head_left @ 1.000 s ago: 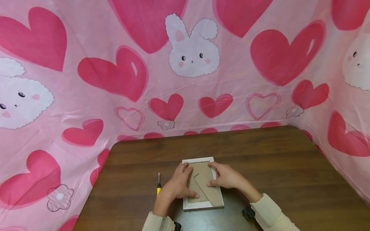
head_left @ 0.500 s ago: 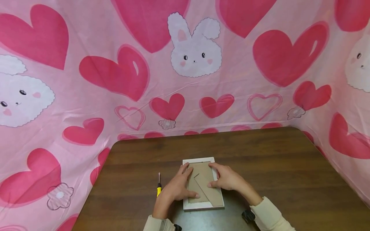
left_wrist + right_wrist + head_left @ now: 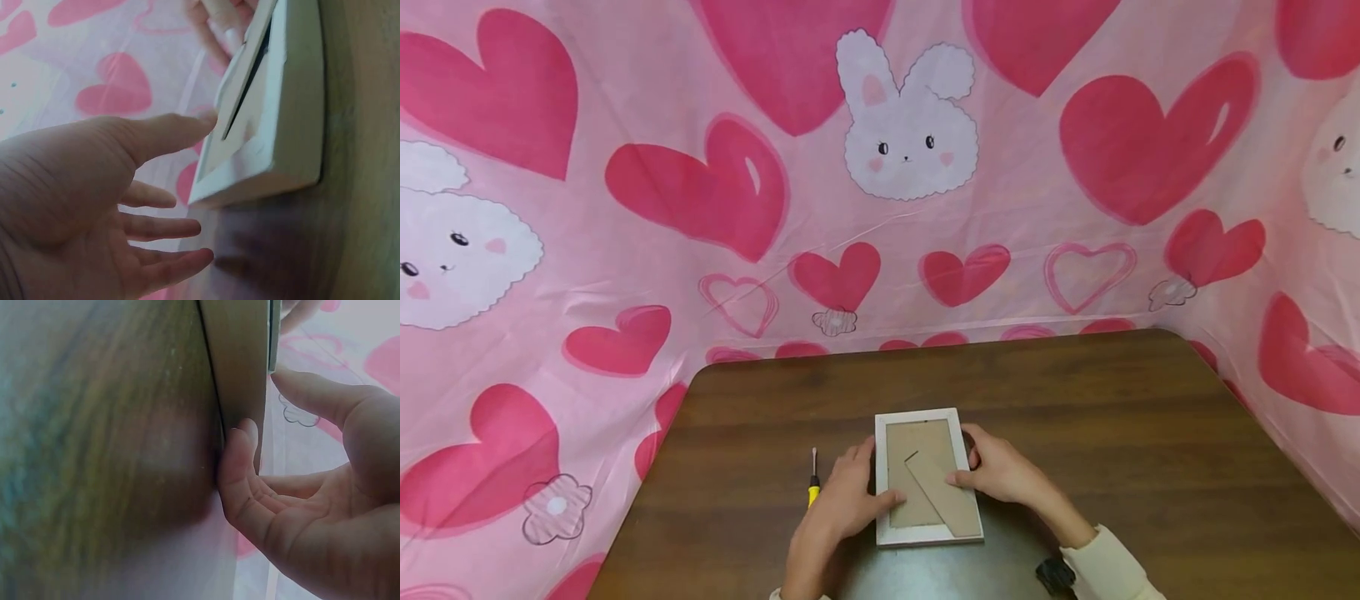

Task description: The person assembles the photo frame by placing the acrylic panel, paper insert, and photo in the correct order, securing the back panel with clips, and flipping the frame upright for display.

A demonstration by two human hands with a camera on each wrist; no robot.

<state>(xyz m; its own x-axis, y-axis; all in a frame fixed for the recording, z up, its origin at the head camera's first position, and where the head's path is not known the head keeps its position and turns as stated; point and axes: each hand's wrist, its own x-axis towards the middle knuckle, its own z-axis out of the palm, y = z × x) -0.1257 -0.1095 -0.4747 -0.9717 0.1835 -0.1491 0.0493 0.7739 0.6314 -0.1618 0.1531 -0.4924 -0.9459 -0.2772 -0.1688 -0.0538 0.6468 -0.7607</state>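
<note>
A white picture frame lies face down on the table, its brown backing board and slanted easel leg uppermost. My left hand is at the frame's left side, thumb reaching over the rim; the left wrist view shows its fingers spread and fairly straight, off the frame's wall. At the opposite side my right hand grips the frame. Its curled fingers press the outer side wall in the right wrist view, while the thumb meets the edge of the easel leg.
Left of the frame lies a screwdriver with a yellow and black handle, partly behind my left hand. The brown wooden table has rounded far corners. Pink cloth with hearts and rabbits hangs behind it and along both sides.
Both hands have drawn outward from the backing board to the frame's sides; the fingers that lay on top are now along the outer edges. The frame has stayed in place.
</note>
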